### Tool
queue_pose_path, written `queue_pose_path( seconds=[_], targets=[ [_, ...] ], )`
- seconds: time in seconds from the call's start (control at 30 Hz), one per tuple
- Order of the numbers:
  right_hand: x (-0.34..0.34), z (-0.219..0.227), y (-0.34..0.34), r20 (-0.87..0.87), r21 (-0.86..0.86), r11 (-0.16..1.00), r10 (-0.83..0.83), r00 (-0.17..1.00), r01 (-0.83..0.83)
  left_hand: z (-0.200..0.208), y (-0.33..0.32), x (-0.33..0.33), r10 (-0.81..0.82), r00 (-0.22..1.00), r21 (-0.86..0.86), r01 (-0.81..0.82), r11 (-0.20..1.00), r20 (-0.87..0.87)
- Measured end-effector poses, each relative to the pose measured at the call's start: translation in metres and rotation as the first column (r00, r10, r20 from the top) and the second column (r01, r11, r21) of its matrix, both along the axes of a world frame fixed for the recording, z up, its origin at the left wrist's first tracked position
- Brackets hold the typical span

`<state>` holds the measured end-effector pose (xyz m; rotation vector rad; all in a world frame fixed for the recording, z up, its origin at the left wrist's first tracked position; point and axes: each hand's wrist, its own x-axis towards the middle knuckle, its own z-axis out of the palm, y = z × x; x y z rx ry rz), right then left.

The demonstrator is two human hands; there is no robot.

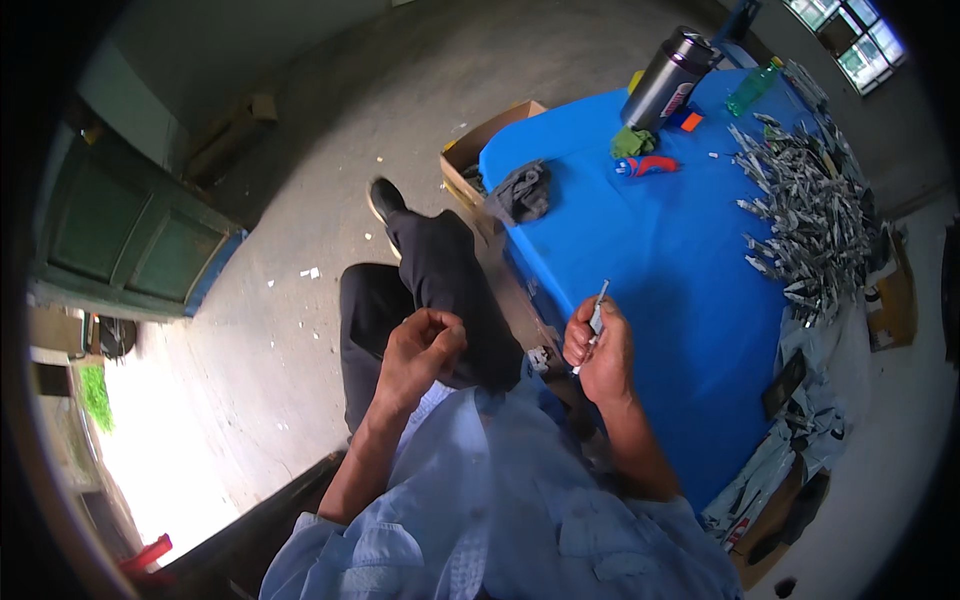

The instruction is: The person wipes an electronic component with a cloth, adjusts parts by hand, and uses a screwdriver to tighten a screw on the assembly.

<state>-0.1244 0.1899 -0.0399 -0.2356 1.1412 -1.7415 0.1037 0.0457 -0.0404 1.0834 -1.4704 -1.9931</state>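
Note:
In my right hand (pixel 606 352), above the near left edge of the blue-covered table, is a slim light-grey stick-like piece (pixel 597 318) with a thin tip pointing up and away. My fingers are wrapped round its middle. Its lower end shows just under the fingers. My left hand (pixel 424 345) hangs over my lap, thumb and fingers drawn together; whatever they may pinch is hidden. A large heap of slim silver-grey pieces (pixel 810 205) lies along the table's right side, similar in colour to the held one.
On the blue tablecloth (pixel 690 400) stand a steel flask (pixel 668 80) and a green bottle (pixel 752 88). Nearby lie a green cloth (pixel 633 142), a red-and-blue tube (pixel 648 165) and a dark grey cloth (pixel 522 190). A cardboard box (pixel 485 135) sits beyond the table's left edge.

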Motion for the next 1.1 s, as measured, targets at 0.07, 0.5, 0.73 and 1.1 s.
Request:
queue_pose_path(
  seconds=[0.07, 0.5, 0.73, 1.1],
  targets=[
    [-0.012, 0.010, 0.005, -0.050, 0.029, 0.999, -0.029, 0.998, 0.030, 0.012, -0.005, -0.010, -0.030, 0.997, -0.087, 0.036, 0.996, 0.069],
    [-0.098, 0.014, 0.028, -0.321, 0.069, 0.992, -0.079, 0.944, 0.107, 0.029, -0.089, -0.124, 0.176, 0.900, -0.849, 0.291, 0.441, 0.399],
    [-0.123, 0.007, 0.026, -0.426, 0.108, 0.993, 0.003, 0.905, 0.048, 0.012, -0.097, -0.178, 0.107, 0.863, -0.842, 0.445, 0.303, 0.494],
    [-0.129, -0.003, 0.027, -0.423, 0.072, 0.993, -0.053, 0.905, 0.092, 0.028, -0.079, -0.221, 0.033, 0.885, -0.822, 0.417, 0.388, 0.464]
  ],
)
